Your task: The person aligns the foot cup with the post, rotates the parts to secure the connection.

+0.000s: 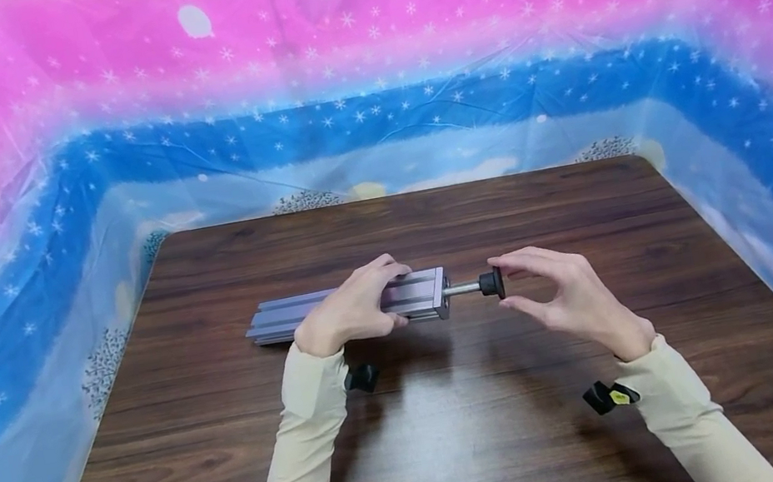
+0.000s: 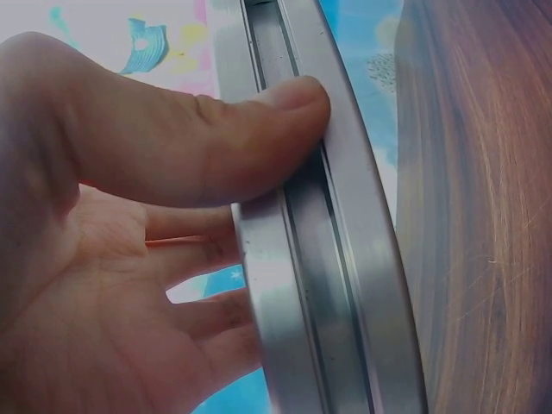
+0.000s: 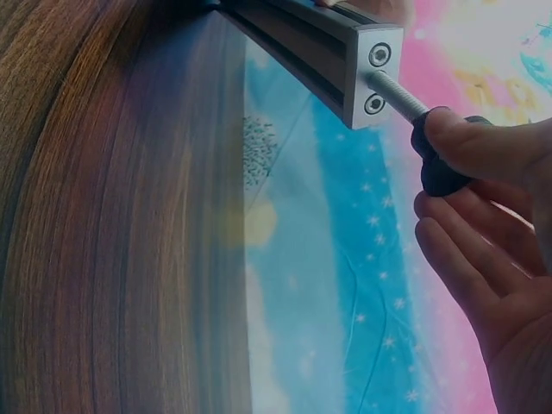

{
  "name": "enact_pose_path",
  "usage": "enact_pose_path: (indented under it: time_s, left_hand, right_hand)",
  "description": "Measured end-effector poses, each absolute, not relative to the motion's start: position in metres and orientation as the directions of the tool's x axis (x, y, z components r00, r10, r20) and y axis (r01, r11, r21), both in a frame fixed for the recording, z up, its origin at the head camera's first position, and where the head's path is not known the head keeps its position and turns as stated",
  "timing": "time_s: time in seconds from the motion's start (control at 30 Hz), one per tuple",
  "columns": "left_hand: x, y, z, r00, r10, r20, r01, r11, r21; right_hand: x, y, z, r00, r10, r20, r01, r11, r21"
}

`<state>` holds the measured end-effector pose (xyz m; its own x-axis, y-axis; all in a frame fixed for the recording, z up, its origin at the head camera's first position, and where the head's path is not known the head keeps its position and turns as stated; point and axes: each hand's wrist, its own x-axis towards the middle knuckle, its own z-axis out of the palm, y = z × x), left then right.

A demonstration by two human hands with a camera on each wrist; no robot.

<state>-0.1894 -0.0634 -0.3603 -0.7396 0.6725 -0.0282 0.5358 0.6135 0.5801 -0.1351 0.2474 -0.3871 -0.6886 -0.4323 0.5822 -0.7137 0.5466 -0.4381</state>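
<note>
A silver slotted aluminium profile (image 1: 278, 321) lies across the middle of the dark wooden table (image 1: 465, 448). My left hand (image 1: 399, 296) grips it near its right end, thumb pressed along the slot (image 2: 285, 112) and fingers curled behind the profile (image 2: 345, 285). A metal threaded rod (image 1: 462, 289) sticks out of the end cap (image 3: 373, 78) and carries a black knob (image 1: 491, 283). My right hand (image 1: 501, 283) pinches that knob (image 3: 440, 172), thumb (image 3: 483, 142) on top and fingers just under it.
A pink and blue starry plastic sheet (image 1: 366, 109) walls in the table on three sides. Black camera mounts sit at the left wrist (image 1: 363, 377) and the right wrist (image 1: 608, 396). Nothing else lies on the wood.
</note>
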Motion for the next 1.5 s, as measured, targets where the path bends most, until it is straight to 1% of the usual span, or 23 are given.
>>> enact_pose_path:
  time_s: [0.3, 0.43, 0.73, 0.8, 1.0, 1.17, 1.23, 1.3, 1.4, 1.5]
  left_hand:
    - [-0.189, -0.064, -0.360, -0.738, 0.674, -0.020, 0.539, 0.608, 0.583]
    - [-0.189, -0.064, -0.360, -0.738, 0.674, -0.018, 0.536, 0.602, 0.592]
    - [-0.188, -0.064, -0.361, -0.732, 0.681, -0.020, 0.541, 0.599, 0.590]
    - [-0.189, -0.064, -0.361, -0.731, 0.682, -0.019, 0.545, 0.601, 0.585]
    - [-0.189, -0.064, -0.360, -0.733, 0.680, -0.022, 0.545, 0.606, 0.579]
    - [-0.189, -0.064, -0.360, -0.737, 0.675, -0.036, 0.530, 0.610, 0.588]
    - [-0.190, -0.063, -0.360, -0.738, 0.674, -0.043, 0.524, 0.612, 0.593]
    - [-0.190, -0.063, -0.360, -0.739, 0.672, -0.050, 0.517, 0.614, 0.597]
    - [-0.189, -0.063, -0.359, -0.739, 0.672, -0.050, 0.514, 0.610, 0.602]
    - [-0.189, -0.065, -0.359, -0.739, 0.672, -0.043, 0.516, 0.607, 0.605]
  right_hand:
    - [-0.135, 0.247, -0.389, -0.703, -0.411, 0.581, -0.699, 0.550, -0.456]
    - [-0.135, 0.246, -0.389, -0.738, -0.386, 0.553, -0.662, 0.570, -0.487]
    - [-0.134, 0.240, -0.389, -0.836, -0.321, 0.445, -0.544, 0.594, -0.593]
    - [-0.134, 0.239, -0.389, -0.846, -0.304, 0.438, -0.526, 0.609, -0.594]
    - [-0.136, 0.235, -0.388, -0.854, -0.263, 0.450, -0.497, 0.671, -0.550]
    - [-0.135, 0.237, -0.387, -0.871, -0.269, 0.412, -0.476, 0.670, -0.569]
    - [-0.133, 0.240, -0.386, -0.862, -0.293, 0.414, -0.497, 0.652, -0.573]
    - [-0.132, 0.243, -0.387, -0.835, -0.326, 0.444, -0.542, 0.630, -0.557]
    - [-0.131, 0.246, -0.388, -0.765, -0.385, 0.517, -0.637, 0.574, -0.515]
    - [-0.133, 0.245, -0.390, -0.701, -0.417, 0.578, -0.705, 0.528, -0.474]
